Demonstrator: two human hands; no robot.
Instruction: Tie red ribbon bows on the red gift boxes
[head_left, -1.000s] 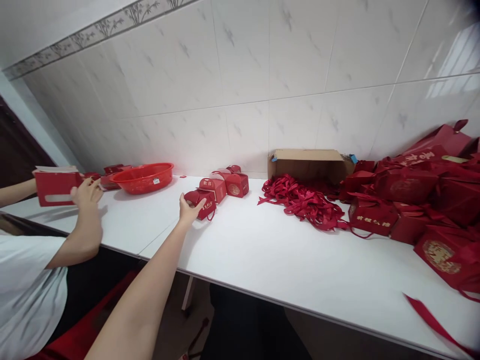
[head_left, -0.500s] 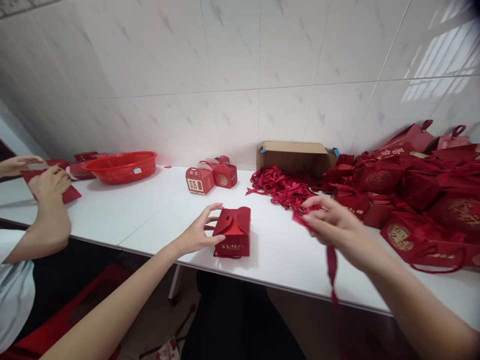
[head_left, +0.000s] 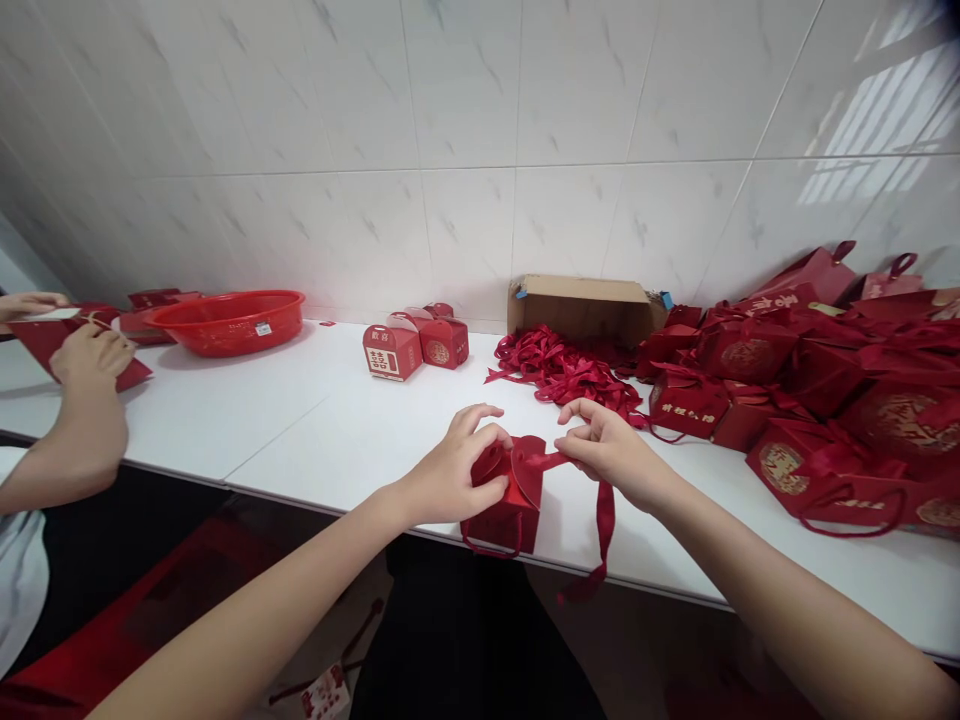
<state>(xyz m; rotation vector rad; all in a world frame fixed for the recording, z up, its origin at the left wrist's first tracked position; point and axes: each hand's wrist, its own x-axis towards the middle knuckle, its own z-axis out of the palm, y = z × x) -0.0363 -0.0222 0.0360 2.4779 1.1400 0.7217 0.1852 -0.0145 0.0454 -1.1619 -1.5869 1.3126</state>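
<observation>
A small red gift box (head_left: 502, 527) stands at the table's front edge, with rounded flaps on top and a cord handle hanging on its near side. My left hand (head_left: 461, 465) grips it from the left, thumb on the near side and fingers curled over the top. Pinched in my right hand (head_left: 604, 450) is a dark red ribbon (head_left: 604, 525). One end reaches left to the hole in the box's top flap; the other hangs past the table edge. Whether the ribbon passes through the hole, I cannot tell.
Loose red ribbons (head_left: 570, 375) spill from a cardboard box (head_left: 585, 291) by the wall. Finished-looking red boxes (head_left: 750, 355) pile up on the right. Several small boxes (head_left: 394, 352) stand behind, left of the ribbons. A red basin (head_left: 232, 325) and a co-worker's hand (head_left: 94, 355) are at left.
My right hand has moved left with the ribbon, bringing its end to the box top. The box has shifted right and nearer the edge, with my left hand on it.
</observation>
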